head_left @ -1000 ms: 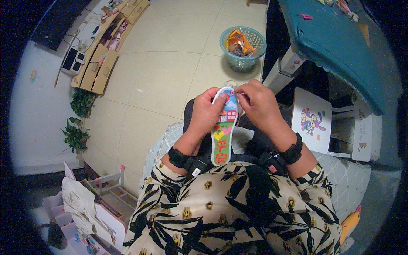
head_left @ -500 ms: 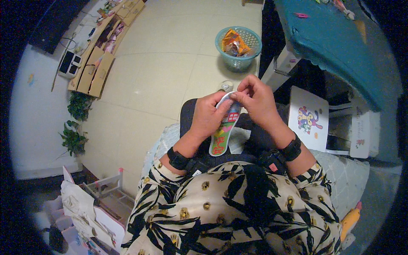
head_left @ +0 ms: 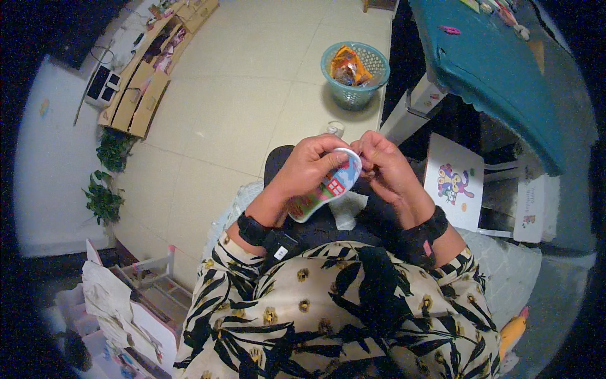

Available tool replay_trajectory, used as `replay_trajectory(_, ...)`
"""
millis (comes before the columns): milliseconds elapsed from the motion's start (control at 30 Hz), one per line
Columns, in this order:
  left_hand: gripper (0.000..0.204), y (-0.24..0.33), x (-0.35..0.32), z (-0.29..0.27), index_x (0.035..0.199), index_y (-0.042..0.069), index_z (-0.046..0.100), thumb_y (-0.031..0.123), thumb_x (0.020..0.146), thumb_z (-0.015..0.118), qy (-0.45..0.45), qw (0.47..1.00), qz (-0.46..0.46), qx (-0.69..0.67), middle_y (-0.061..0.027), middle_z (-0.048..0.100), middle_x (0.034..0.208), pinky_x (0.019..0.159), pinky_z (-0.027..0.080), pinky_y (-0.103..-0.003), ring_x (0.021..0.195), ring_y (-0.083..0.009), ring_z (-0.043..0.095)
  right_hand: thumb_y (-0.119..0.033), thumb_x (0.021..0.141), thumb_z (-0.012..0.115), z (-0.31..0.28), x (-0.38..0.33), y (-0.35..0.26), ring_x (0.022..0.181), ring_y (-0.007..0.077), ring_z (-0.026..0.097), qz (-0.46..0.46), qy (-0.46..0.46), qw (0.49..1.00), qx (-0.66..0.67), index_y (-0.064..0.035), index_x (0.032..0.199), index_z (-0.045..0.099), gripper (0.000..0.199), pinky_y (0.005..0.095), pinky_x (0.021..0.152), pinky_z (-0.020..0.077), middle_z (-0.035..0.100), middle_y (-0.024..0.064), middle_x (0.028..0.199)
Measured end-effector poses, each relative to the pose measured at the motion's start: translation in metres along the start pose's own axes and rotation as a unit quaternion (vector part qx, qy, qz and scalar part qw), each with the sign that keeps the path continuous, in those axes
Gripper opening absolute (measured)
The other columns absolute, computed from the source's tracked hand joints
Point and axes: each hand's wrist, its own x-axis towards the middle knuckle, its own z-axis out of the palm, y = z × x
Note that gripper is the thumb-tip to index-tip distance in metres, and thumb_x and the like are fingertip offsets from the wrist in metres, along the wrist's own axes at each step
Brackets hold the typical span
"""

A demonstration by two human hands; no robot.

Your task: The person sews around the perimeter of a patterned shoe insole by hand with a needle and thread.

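Note:
A shoe insole [head_left: 336,187] with a white rim and a colourful picture of a red house on green and blue is held over my lap. My left hand [head_left: 308,165] is closed on it, thumb on top near the rounded end and fingers beneath. At that end's right edge, my right hand [head_left: 390,169] has thumb and fingertips pinched together. Whatever lies in this pinch is too small to make out. The insole tilts, its lower end pointing left toward my left wrist.
A teal plastic basket [head_left: 355,95] holding an orange wrapper stands on the tiled floor ahead. To the right are a table with a green cloth [head_left: 492,82] and a white stool [head_left: 452,183] with a cartoon print. Potted plants [head_left: 104,197] line the left wall.
The insole has turned, its lower end swinging left and its upper end tipping right. My right hand has moved slightly down, from the insole's tip to its right edge.

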Motion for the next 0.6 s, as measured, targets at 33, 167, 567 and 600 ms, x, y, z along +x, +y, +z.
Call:
replay_trajectory(33, 0.014, 0.004, -0.001, 0.000, 0.081, 0.002, 0.057, 0.014, 0.082, 0.051, -0.010, 1.000, -0.026, -0.010, 0.0004, 0.056, 0.071, 0.059, 0.043, -0.021, 0.066, -0.0065, 0.051, -0.017, 0.084, 0.050, -0.001, -0.001, -0.001, 0.049, 0.0037, 0.035, -0.009, 0.009, 0.998, 0.066, -0.0085, 0.079, 0.049, 0.010, 0.0167, 0.044, 0.0299, 0.048, -0.0029, 0.066)
replay_trajectory(167, 0.016, 0.016, -0.003, 0.000, 0.081, 0.002, 0.057, 0.017, 0.082, 0.051, -0.018, 0.995, -0.093, -0.022, 0.0004, 0.056, 0.070, 0.057, 0.043, -0.021, 0.064, -0.0060, 0.051, -0.017, 0.084, 0.048, -0.029, -0.007, -0.016, 0.046, 0.0040, 0.031, -0.005, -0.010, 0.974, 0.227, -0.0107, 0.081, 0.045, 0.007, 0.0168, 0.042, 0.0274, 0.040, -0.0042, 0.061)
replay_trajectory(567, 0.021, 0.011, -0.005, -0.016, 0.082, 0.003, 0.057, 0.023, 0.081, 0.054, 0.009, 0.987, -0.158, -0.031, 0.0008, 0.056, 0.067, 0.050, 0.042, -0.020, 0.057, -0.0060, 0.051, -0.014, 0.087, 0.042, -0.217, -0.036, -0.024, 0.055, 0.0129, 0.035, -0.184, 0.345, 0.859, 0.331, -0.0071, 0.070, 0.039, 0.019, 0.0252, 0.051, 0.0327, 0.038, 0.0029, 0.061)
replay_trajectory(600, 0.021, 0.011, -0.005, -0.017, 0.082, 0.003, 0.057, 0.023, 0.081, 0.055, 0.009, 0.985, -0.168, -0.029, 0.0007, 0.056, 0.067, 0.050, 0.042, -0.020, 0.057, -0.0060, 0.051, -0.014, 0.087, 0.042, -0.228, -0.040, -0.023, 0.055, 0.0131, 0.035, -0.189, 0.342, 0.873, 0.292, -0.0067, 0.070, 0.039, 0.018, 0.0250, 0.051, 0.0329, 0.038, 0.0030, 0.061)
